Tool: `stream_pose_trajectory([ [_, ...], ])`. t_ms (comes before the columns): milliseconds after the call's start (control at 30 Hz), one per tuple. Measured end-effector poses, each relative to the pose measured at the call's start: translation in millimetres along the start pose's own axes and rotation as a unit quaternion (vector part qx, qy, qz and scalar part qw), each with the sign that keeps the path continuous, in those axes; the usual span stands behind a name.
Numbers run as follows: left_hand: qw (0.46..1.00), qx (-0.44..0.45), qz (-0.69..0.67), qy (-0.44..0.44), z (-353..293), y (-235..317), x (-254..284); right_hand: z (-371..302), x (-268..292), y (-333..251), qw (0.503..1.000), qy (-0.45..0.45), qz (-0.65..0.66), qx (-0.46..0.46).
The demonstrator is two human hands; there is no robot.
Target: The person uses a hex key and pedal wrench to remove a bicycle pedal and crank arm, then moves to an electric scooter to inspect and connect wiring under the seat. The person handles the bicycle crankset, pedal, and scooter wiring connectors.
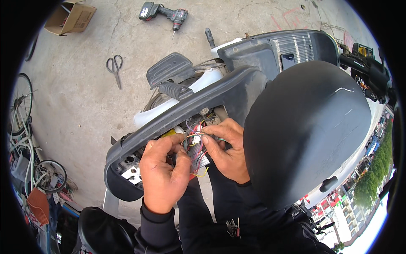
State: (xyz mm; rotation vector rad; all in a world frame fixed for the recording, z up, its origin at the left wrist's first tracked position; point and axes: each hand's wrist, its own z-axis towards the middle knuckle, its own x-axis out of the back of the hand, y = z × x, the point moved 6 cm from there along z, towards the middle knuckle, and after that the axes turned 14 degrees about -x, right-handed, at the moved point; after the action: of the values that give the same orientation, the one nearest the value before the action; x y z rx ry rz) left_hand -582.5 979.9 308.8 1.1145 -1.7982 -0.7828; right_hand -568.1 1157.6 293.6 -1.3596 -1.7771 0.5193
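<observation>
Over the opened body of an electric scooter (186, 110), both hands work at a bundle of thin coloured wires (198, 157). My left hand (164, 171) is closed, thumb and fingertips pinching wires at the left of the bundle. My right hand (228, 146) pinches wires between thumb and forefinger a little to the right. Between the hands sits a white plug connector (197, 134) with several wires running into it. Below it lies a finned silver metal part (202, 160). The exact wire ends in my fingertips are hidden.
The black scooter seat (308, 131) stands raised close by my right hand. Scissors (114, 70) and a cordless drill (165, 16) lie on the concrete floor beyond. A cardboard box (70, 17) is at the far left, with bicycles (26, 139) along the left side.
</observation>
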Motion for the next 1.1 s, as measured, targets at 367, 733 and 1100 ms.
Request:
stream_pose_trajectory([
  [367,0.989,-0.103,0.027,-0.1,17,9,-4,-10,-3,7,0.999,0.027,0.017,0.014],
  [733,0.98,-0.13,0.08,-0.13,19,15,-7,-14,2,16,1.0,0.022,0.006,-0.001],
  [1100,0.983,-0.111,0.057,-0.131,23,13,-12,-9,-7,15,1.0,0.003,-0.011,0.015],
])
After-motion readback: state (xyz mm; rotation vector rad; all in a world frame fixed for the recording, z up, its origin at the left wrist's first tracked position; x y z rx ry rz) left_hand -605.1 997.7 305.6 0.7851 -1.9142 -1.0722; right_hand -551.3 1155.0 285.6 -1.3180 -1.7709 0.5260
